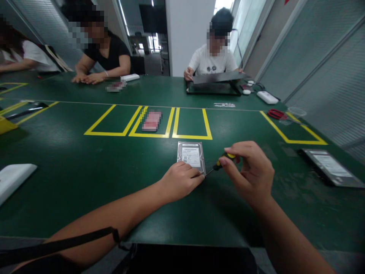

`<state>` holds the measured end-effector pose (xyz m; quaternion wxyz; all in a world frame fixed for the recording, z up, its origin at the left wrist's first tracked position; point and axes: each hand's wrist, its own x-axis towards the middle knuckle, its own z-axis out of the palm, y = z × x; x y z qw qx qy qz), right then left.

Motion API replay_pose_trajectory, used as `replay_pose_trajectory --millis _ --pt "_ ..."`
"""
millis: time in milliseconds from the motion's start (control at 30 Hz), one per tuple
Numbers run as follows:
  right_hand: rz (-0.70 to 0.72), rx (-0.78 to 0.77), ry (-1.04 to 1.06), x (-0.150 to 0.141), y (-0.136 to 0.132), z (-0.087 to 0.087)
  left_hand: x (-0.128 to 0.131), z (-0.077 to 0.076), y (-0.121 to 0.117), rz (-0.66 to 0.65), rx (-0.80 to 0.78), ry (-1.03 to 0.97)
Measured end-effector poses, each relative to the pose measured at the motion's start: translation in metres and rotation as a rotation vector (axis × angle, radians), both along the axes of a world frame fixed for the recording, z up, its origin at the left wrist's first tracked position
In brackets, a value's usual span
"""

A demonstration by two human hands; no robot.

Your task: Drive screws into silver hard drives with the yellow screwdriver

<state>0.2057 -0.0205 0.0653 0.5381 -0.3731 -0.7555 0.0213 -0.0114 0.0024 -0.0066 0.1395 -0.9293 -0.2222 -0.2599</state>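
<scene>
A silver hard drive [191, 154] with a white label lies flat on the green table in front of me. My left hand [181, 180] grips its near end, fingers closed over the edge and covering part of it. Between the thumb and fingers of my right hand [252, 171] is a black and yellow screwdriver [221, 161]. Its shaft slants down to the left, and the tip is at the drive's near right corner, close to my left fingertips. Whether the tip sits in a screw is too small to make out.
At right lies a larger labelled drive-like device [332, 165]; beyond it are red-handled scissors [277, 114] and a clear plastic cup [295, 113]. Yellow tape [191, 137] marks the table [114, 160]. A white device [14, 179] lies left. Across, a person [215, 61] holds a dark panel [219, 77]; others sit left.
</scene>
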Motion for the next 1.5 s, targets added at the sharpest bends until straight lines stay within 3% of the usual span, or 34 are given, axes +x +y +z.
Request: replay_pose_trajectory --millis 333,500,633,867,1033,1233,1500 --pt "0.069 -0.053 0.056 -0.001 -0.0026 0.0004 0.0011 0.0008 0.0001 0.005 0.007 -0.013" --pt "-0.014 -0.005 0.05 -0.0012 -0.001 0.0009 0.0009 0.0022 0.0001 -0.004 0.0 -0.011" --pt "-0.047 -0.062 0.072 -0.0015 -0.0038 -0.0015 0.0006 0.0029 -0.0006 -0.002 0.008 -0.022" --pt "0.062 -0.055 0.09 -0.0034 -0.0029 -0.001 0.0004 0.0012 -0.0018 0.006 0.013 -0.03" --pt "0.014 0.026 0.104 -0.0026 0.0009 -0.0035 -0.0008 0.0002 -0.0029 0.009 -0.012 0.003" --pt "0.043 -0.065 0.154 -0.0023 -0.0044 -0.0042 -0.0018 0.0013 -0.0042 0.013 -0.013 -0.008" --pt "0.097 -0.04 0.11 0.001 -0.001 -0.0034 -0.0021 -0.0003 -0.0031 0.001 -0.029 -0.006"
